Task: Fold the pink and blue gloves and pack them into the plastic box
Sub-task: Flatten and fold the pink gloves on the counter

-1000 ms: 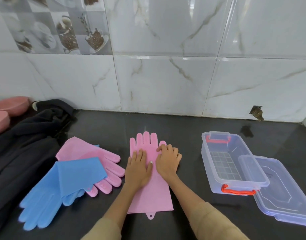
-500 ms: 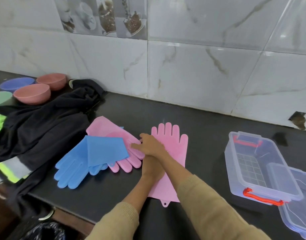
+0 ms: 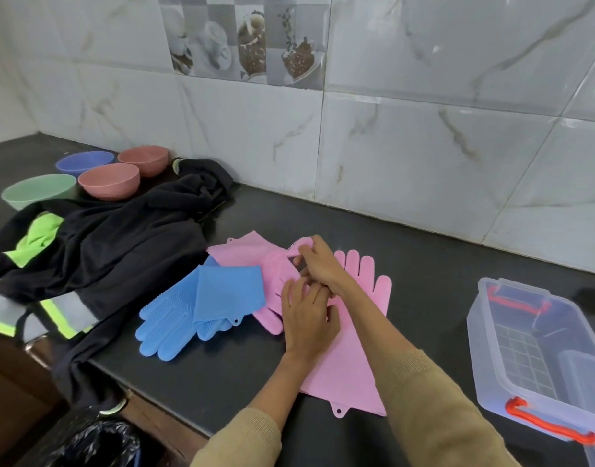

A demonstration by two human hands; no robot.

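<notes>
A: Two pink gloves on the counter [image 3: 424,264] in the head view. One lies flat [image 3: 353,365], fingers pointing far, cuff near, under both forearms. The second [image 3: 255,256] sits just left of it, partly folded.

B: Hands?

A: Right hand [image 3: 323,264] reaches across to the left and pinches a finger of the second pink glove, lifting it. Left hand [image 3: 308,318] rests on the pink gloves where they meet, fingers fairly straight and a little spread; not curled round anything I can see.

B: Blue gloves?

A: Blue pair [image 3: 202,308] left of the pink ones, overlapping the second pink glove's near edge. Top one is folded over, fingers pointing near-left.

B: Box?

A: Clear box [image 3: 484,335] at the right, well apart from the gloves, open, orange latches at its far and near ends. Only a grid pattern shows at its bottom.

B: Other items?

A: Dark jacket [image 3: 121,237] with reflective stripes, far left. Four bowls [image 3: 109,180] beyond it, by the tiled wall [image 3: 424,146].
</notes>
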